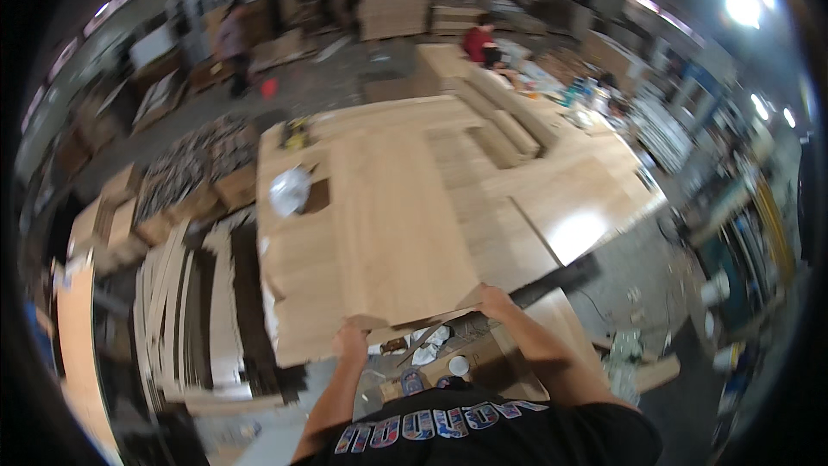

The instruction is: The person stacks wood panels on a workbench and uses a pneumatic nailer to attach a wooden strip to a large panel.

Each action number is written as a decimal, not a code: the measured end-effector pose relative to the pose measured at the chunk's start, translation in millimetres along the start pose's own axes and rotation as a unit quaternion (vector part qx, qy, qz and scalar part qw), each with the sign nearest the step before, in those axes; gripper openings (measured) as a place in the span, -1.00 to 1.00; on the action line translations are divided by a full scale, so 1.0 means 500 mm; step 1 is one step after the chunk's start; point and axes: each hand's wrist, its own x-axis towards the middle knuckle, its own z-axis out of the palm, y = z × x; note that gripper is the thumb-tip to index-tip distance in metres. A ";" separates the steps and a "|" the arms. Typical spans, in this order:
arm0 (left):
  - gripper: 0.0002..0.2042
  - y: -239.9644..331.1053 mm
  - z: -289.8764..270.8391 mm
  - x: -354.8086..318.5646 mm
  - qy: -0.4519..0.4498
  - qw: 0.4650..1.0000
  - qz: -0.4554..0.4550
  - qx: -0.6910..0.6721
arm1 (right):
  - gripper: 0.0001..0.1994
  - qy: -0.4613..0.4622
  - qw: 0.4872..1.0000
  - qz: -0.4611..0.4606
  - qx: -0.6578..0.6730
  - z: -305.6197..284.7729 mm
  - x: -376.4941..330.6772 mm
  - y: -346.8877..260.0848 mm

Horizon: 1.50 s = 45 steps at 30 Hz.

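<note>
A long, light-coloured wooden panel (401, 216) lies across a large worktable surface of similar wood colour. At its near left corner my left hand (351, 342) is closed on the edge. My right hand (496, 301) grips the near right corner, fingers partly hidden beneath it. Both arms reach forward from my body. Left of the panel, on the table, a clear plastic bag (291, 190) sits by a brown cardboard piece (318, 196). A yellow-and-black tool (295, 133), too blurred to name, lies at the far left corner.
Below the panel's near edge stands an open cardboard box (492, 354). Long board strips (185, 311) are stacked at the left, with cartons of dark parts (194, 164) beyond. A person in red (479, 39) is at the table's far end; another person (233, 43) stands far left.
</note>
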 end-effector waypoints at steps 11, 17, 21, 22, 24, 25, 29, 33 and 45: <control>-0.46 -0.061 -0.054 0.031 -0.020 0.993 0.074 0.090 | -0.46 -0.011 0.999 0.015 0.032 -0.012 -0.036 -0.062; -0.42 -0.065 -0.096 0.058 -0.090 0.990 0.063 0.088 | -0.31 -0.026 0.996 0.070 -0.050 -0.033 -0.063 -0.094; -0.12 -0.076 -0.093 0.096 -0.083 0.988 0.069 0.114 | -0.29 -0.027 0.996 0.081 -0.032 -0.016 -0.023 -0.100; -0.05 -0.070 -0.090 0.110 -0.084 0.989 0.060 0.102 | -0.29 -0.038 0.996 0.074 -0.035 -0.011 -0.007 -0.094; 0.02 -0.091 -0.075 0.143 -0.087 0.992 0.049 0.079 | -0.35 -0.032 0.998 0.055 -0.016 -0.005 0.022 -0.092; 0.03 -0.096 -0.072 0.162 -0.090 0.992 0.055 0.073 | -0.40 -0.016 0.999 0.050 0.004 -0.001 0.032 -0.089; -0.08 -0.073 -0.063 0.207 -0.118 0.989 0.071 0.047 | -0.62 0.055 0.994 0.036 0.085 0.028 0.062 -0.040; -0.26 -0.059 -0.067 0.237 -0.100 0.990 0.091 0.044 | -0.66 0.036 0.997 0.055 0.042 -0.005 0.083 -0.064; -0.40 -0.055 -0.056 0.240 -0.049 0.996 0.053 0.060 | -0.63 0.040 0.996 0.082 0.022 -0.023 0.100 -0.085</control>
